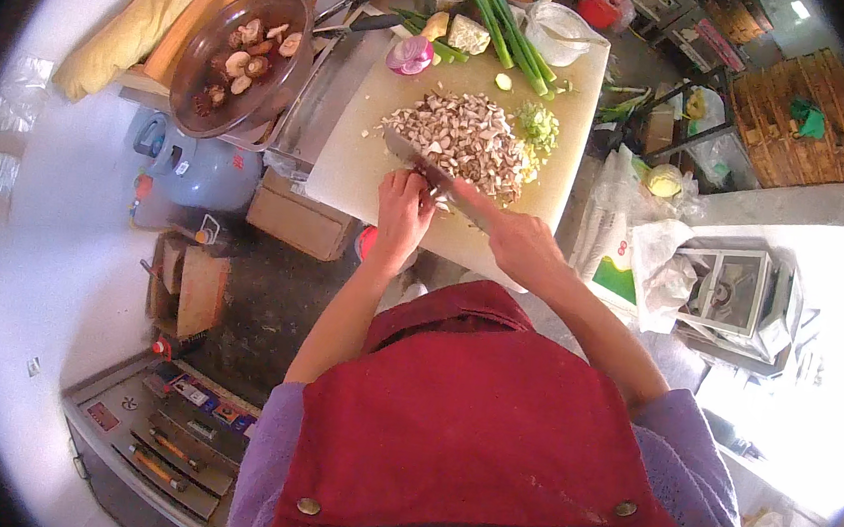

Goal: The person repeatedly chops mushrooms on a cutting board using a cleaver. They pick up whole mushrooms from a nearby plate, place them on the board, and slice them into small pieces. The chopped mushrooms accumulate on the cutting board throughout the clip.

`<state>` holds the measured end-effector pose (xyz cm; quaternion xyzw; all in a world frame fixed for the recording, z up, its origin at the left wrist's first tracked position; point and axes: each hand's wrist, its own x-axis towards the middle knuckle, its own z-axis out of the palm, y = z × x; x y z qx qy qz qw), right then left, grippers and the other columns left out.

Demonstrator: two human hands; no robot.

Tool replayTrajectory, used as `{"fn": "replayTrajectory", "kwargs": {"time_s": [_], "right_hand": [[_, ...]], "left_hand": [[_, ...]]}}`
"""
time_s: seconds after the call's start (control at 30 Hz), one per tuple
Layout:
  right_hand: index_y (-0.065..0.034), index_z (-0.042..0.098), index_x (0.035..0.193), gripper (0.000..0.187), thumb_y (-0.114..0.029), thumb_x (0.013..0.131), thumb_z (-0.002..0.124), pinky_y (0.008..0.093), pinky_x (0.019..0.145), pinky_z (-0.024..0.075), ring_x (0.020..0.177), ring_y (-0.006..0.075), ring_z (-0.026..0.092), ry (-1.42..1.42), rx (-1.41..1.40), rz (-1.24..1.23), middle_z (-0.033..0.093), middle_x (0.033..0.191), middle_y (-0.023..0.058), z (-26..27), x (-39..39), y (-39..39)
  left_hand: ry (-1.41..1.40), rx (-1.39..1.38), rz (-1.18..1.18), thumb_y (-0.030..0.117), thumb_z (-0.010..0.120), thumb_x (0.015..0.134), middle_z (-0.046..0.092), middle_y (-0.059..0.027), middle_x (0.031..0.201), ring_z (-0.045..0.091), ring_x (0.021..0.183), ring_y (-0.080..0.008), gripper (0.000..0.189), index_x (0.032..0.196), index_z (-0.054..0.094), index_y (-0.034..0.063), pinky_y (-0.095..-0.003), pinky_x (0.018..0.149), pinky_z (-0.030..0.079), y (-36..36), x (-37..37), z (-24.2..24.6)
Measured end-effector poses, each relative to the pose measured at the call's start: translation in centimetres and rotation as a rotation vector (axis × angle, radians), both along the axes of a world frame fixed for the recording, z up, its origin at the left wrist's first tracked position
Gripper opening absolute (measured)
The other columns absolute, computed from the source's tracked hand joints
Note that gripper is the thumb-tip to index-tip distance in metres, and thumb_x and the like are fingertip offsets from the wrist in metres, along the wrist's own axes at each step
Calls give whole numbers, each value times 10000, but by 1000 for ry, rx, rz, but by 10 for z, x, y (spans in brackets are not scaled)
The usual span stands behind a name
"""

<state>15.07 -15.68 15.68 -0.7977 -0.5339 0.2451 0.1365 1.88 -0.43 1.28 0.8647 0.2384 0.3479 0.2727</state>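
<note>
My right hand (521, 248) grips a kitchen knife (437, 174), its blade slanting up and left across the near edge of a heap of chopped mushrooms (467, 133). Just on the near side of the blade, my left hand (401, 213) has its fingers curled down on a dark mushroom piece (434, 189), mostly hidden under the fingertips. Both hands work over a pale cutting board (346, 136). Chopped pale-green vegetable (538, 127) and a little yellowish mince (530, 164) border the heap's right side.
At the board's far end lie a cut red onion (410, 56), a ginger piece (435, 25) and green onions (504, 33), beside a glass bowl (558, 38). A brown bowl (189, 85) with whole mushrooms stands left. Below it is a blue gas cylinder (204, 169); plastic bags (613, 227) sit right.
</note>
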Motion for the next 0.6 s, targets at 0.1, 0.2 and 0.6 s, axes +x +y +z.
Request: {"fn": "replayTrajectory", "kwargs": {"time_s": [0.1, 0.2, 0.6], "right_hand": [[-350, 327, 1623, 817, 1, 900, 473, 534, 733, 540, 794, 440, 685, -11, -40, -4, 704, 886, 231, 5, 1, 2], [-354, 330, 1622, 816, -2, 900, 472, 534, 725, 532, 780, 439, 680, 14, 13, -2, 699, 870, 230, 8, 1, -1], [-437, 308, 1611, 835, -9, 911, 465, 568, 698, 540, 718, 446, 684, 49, 48, 4, 691, 821, 258, -2, 2, -2]], "left_hand": [[-9, -12, 4, 0, 706, 796, 581, -158, 982, 549, 977, -397, 240, 990, 570, 36, -501, 854, 454, 1, 0, 3], [-91, -51, -26, -21, 695, 786, 574, -160, 966, 548, 965, -397, 229, 971, 570, 28, -507, 846, 461, 0, -2, 4], [2, 39, -4, -15, 724, 774, 585, -154, 1007, 575, 952, -382, 232, 945, 574, 33, -472, 840, 493, -3, -11, 5]]}}
